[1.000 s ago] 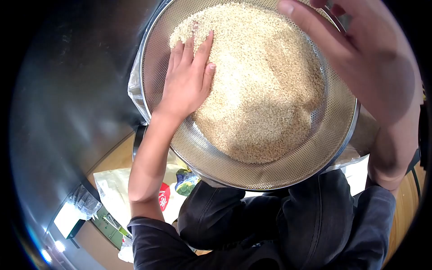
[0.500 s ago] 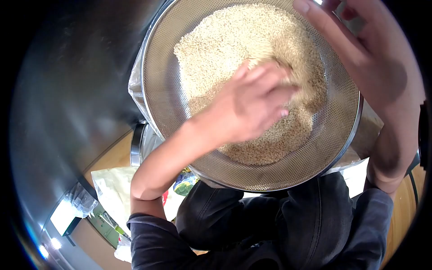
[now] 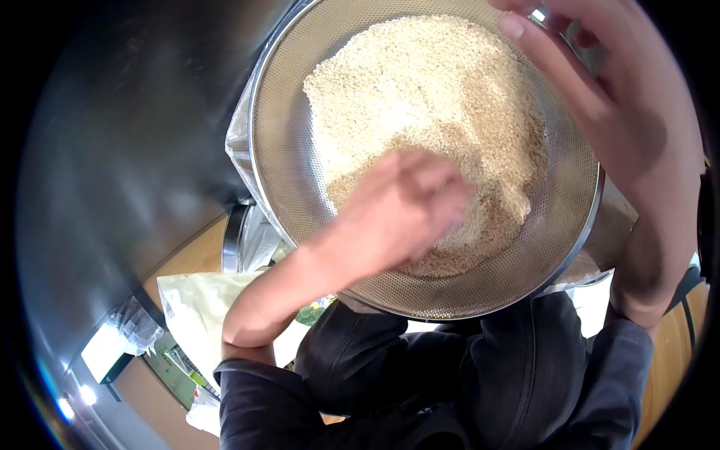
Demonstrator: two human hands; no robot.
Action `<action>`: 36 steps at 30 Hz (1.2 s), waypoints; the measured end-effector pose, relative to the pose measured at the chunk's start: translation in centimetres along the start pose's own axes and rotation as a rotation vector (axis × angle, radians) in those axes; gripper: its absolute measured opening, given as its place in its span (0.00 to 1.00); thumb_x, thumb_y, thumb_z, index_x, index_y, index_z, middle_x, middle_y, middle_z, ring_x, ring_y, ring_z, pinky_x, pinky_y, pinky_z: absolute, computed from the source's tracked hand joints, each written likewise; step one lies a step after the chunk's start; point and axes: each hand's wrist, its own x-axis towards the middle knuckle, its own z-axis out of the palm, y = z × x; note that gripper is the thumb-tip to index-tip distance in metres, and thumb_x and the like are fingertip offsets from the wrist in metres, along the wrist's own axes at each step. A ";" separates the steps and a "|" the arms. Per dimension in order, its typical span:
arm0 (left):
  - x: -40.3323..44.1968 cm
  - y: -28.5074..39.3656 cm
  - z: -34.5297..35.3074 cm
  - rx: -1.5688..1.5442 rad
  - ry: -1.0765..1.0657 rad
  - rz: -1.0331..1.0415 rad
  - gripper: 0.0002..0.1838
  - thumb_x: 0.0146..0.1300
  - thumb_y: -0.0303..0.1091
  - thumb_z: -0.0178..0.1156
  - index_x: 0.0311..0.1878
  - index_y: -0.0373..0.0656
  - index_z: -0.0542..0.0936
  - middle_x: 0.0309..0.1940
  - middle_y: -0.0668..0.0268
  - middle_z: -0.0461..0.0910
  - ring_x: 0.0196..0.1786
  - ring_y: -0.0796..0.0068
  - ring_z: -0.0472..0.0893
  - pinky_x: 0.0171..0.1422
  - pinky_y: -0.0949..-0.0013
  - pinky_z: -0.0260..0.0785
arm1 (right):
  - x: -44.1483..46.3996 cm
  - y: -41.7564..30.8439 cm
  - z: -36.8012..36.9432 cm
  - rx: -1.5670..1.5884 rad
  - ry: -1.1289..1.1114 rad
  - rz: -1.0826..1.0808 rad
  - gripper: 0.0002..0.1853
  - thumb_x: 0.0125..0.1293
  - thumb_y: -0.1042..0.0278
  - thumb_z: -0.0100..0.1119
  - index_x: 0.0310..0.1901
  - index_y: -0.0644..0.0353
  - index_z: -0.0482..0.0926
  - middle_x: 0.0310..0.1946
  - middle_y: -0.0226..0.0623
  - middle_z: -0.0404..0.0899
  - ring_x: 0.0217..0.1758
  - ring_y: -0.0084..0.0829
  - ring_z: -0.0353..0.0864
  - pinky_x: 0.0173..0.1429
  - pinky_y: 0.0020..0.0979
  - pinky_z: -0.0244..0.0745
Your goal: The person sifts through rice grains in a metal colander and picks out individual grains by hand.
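A wide, round mesh sieve (image 3: 289, 142) fills the middle of the view, its metal rim tilted over my knees. Pale tan grain (image 3: 390, 82), which looks like rice, lies heaped in it, browner on the near and right sides. My left hand (image 3: 405, 202) reaches into the near part of the heap, knuckles up and fingers bent down. Motion blurs its fingers, and the tips are hidden. At the upper right, my right hand (image 3: 592, 60) is closed around the sieve's edge, thumb on the inner side and fingers bent beyond it.
Clear plastic (image 3: 240, 135) shows behind the sieve's left rim. Below it are a metal-rimmed round container (image 3: 234, 236) and a cream-coloured bag (image 3: 191, 300). A dark, shiny surface (image 3: 142, 135) covers the left. My knees (image 3: 517, 360) are under the sieve, above a wooden floor.
My left hand has drawn back toward me through the grain, its fingers more bent than before. The sieve has shifted slightly in view. My right hand stays at the rim.
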 end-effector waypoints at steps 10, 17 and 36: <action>3.0 -6.7 -4.0 0.186 0.596 -0.485 0.07 0.67 0.28 0.66 0.46 0.39 0.87 0.30 0.61 0.80 0.28 0.74 0.77 0.34 0.66 0.72 | 0.3 -0.1 0.0 0.000 -0.010 0.003 0.04 0.62 0.70 0.66 0.35 0.60 0.83 0.33 0.36 0.81 0.34 0.37 0.84 0.36 0.35 0.80; 3.1 -8.0 -4.2 0.272 0.542 -0.412 0.06 0.67 0.29 0.67 0.44 0.41 0.87 0.29 0.59 0.79 0.27 0.69 0.77 0.35 0.64 0.71 | 0.3 0.0 0.0 0.000 -0.014 0.001 0.04 0.61 0.70 0.66 0.35 0.60 0.83 0.33 0.36 0.80 0.34 0.38 0.84 0.36 0.35 0.80; 3.4 -8.2 -4.3 0.311 0.494 -0.500 0.10 0.61 0.29 0.70 0.46 0.42 0.88 0.29 0.59 0.78 0.27 0.69 0.77 0.37 0.63 0.73 | 2.0 -2.1 2.4 0.088 -0.009 -0.059 0.04 0.61 0.69 0.66 0.34 0.59 0.82 0.34 0.35 0.80 0.35 0.38 0.84 0.36 0.35 0.81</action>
